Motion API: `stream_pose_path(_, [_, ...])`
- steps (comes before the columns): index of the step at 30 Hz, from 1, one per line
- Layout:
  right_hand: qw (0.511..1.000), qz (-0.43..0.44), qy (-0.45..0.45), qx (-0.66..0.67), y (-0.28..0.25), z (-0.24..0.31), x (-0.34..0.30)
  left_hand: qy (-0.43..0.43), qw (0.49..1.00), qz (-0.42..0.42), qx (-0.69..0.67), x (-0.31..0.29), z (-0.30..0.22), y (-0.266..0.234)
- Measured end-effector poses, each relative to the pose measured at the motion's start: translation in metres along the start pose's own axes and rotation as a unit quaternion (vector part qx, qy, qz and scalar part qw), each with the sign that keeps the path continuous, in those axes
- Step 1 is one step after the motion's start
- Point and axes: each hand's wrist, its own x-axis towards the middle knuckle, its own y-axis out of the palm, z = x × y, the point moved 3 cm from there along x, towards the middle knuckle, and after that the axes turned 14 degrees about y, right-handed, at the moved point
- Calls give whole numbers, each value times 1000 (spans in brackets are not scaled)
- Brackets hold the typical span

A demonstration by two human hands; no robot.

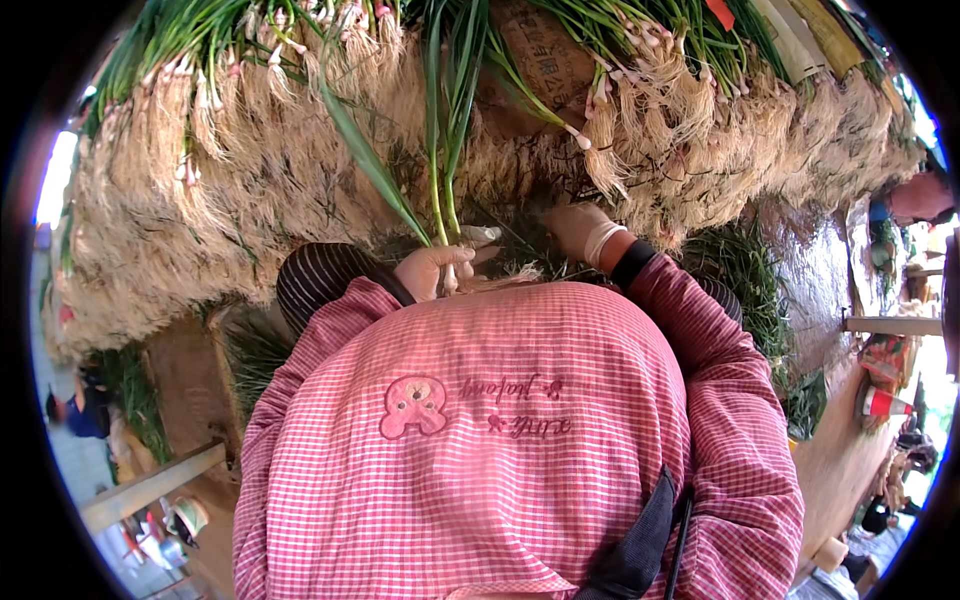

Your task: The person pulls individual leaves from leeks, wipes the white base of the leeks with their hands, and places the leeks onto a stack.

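My left hand (438, 270), in a pale thin glove, is closed around the lower stems of a few green garlic plants (437, 190). Their small whitish bulbs (451, 280) show below the fingers, close to my chest, and the long leaves rise away toward the heap. To the right, my gloved right hand (585, 234) is curled shut just under the heap's root fringe. Its fingertips are dim and partly hidden, so I cannot make out what they hold. Loose green leaves (525, 245) lie between the two hands.
A wide heap with matted, straw-coloured roots (290, 190) spans the far side, topped with bunches of green garlic (640, 50). A brown printed sack (540, 65) lies among them. Cut leaves (735, 275) pile at the right. Other people are partly visible at both edges.
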Motion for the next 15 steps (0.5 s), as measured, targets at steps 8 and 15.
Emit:
stream_pose_path(8, [934, -150, -157, 283, -94, 76, -21, 124, 981, 27, -144, 15, -11, 9])
stream_pose_path(15, [937, -321, -133, 36, -89, 93, -12, 107, 980, 32, -166, 1, -18, 29])
